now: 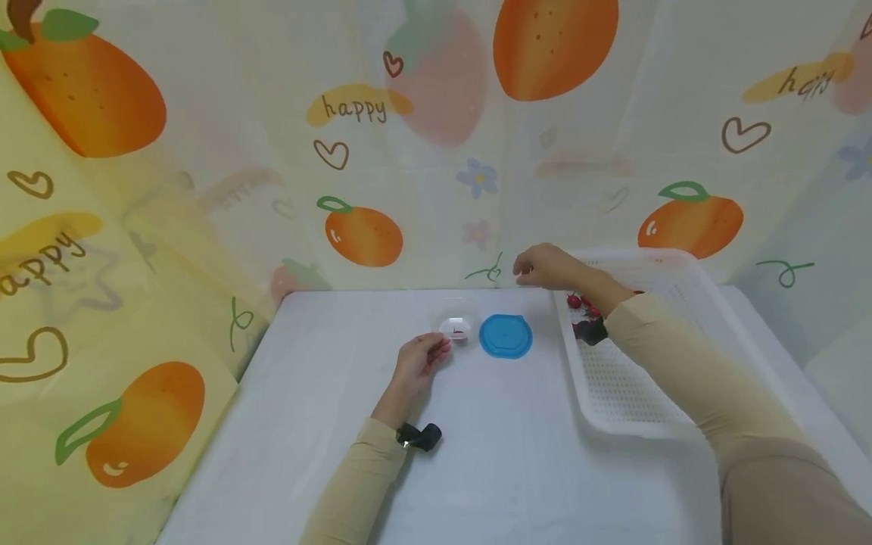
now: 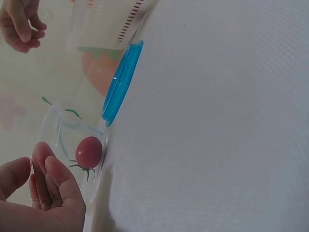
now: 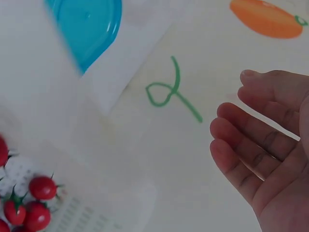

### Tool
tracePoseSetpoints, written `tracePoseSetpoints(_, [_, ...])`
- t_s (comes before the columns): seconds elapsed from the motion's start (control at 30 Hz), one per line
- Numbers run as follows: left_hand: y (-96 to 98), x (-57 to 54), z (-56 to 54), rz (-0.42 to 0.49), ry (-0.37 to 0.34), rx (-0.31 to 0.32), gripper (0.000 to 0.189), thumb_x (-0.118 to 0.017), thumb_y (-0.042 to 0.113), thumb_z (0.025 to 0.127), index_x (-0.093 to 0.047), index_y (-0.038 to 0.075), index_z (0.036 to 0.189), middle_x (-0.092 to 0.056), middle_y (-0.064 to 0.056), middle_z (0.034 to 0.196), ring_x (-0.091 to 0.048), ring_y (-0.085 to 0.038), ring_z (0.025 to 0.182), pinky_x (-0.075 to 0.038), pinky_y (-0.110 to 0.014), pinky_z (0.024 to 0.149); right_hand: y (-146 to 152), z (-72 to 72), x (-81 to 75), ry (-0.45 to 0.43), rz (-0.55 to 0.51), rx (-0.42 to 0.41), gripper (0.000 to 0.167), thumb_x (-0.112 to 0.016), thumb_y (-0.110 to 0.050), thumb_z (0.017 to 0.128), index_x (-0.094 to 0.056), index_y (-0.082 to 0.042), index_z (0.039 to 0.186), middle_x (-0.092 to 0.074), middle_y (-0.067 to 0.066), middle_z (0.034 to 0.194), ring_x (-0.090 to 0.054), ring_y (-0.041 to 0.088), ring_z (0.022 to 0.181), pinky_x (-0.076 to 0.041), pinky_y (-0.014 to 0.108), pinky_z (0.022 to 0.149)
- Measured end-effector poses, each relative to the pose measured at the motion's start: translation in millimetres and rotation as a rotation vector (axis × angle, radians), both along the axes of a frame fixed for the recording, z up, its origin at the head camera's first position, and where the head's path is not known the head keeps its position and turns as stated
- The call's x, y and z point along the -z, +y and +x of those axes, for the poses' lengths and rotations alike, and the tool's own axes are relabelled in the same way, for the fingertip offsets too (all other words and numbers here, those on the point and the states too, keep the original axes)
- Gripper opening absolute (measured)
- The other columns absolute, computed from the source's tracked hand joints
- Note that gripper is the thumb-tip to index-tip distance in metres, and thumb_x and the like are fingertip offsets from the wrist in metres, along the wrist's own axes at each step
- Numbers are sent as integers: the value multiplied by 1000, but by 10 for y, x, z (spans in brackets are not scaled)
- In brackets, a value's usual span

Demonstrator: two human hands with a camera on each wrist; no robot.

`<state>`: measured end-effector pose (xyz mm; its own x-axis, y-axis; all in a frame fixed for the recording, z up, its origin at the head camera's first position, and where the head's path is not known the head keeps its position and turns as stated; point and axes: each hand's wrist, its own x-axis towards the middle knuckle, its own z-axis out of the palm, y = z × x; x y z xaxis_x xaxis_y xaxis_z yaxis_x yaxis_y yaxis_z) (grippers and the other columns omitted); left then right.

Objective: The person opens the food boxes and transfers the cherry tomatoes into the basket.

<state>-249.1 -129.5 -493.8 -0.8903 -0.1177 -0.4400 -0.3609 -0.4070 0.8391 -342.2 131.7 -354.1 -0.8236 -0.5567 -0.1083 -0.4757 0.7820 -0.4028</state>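
Observation:
A clear plastic container (image 1: 455, 309) stands on the white table, with one red cherry tomato (image 2: 89, 152) and its green stem inside. My left hand (image 1: 417, 362) is at the container's near left side, fingers loosely bent. In the left wrist view nothing shows between thumb and fingers; whether the fingertips touch the wall I cannot tell. Just right of the container lies a blue lid (image 1: 506, 337). My right hand (image 1: 547, 266) hangs in the air by the basket's far left corner, fingers relaxed and holding nothing. Several cherry tomatoes (image 3: 37, 215) lie in the white basket (image 1: 633, 393).
The basket takes up the right side of the table (image 1: 300, 424), and my right forearm passes over it. Behind the table hangs a fruit-printed curtain (image 1: 422, 182), which continues down the left side. A small black wrist camera (image 1: 428, 437) is strapped on my left wrist.

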Motion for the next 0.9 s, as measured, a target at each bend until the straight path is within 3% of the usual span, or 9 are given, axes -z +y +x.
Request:
tracePoseSetpoints(0.27, [-21, -7, -16, -11, -6, -9, 22, -63, 12, 94, -60, 1, 113, -69, -5, 91, -69, -11, 82, -59, -23, 80, -390, -10, 34, -21, 24, -36, 26, -62, -17, 94, -67, -5, 117, -67, 14, 110, -61, 27, 102, -58, 38, 88])
tracePoseSetpoints(0.67, [-3, 0, -3, -40, -25, -7, 25, -63, 14, 94, -61, 1, 115, -69, -5, 93, -68, -11, 83, -58, -22, 81, -837, -22, 414, -65, 35, -143, 23, -63, -17, 94, -69, -4, 112, -68, 12, 109, -61, 26, 102, -55, 36, 92])
tracePoseSetpoints(0.9, [-5, -8, -1, -22, -21, -17, 22, -63, 11, 94, -61, 1, 113, -70, -3, 89, -69, -11, 80, -59, -23, 80, -1090, -9, 578, -76, 63, -159, 21, -64, -14, 92, -71, -4, 109, -69, 10, 107, -61, 23, 100, -54, 35, 92])
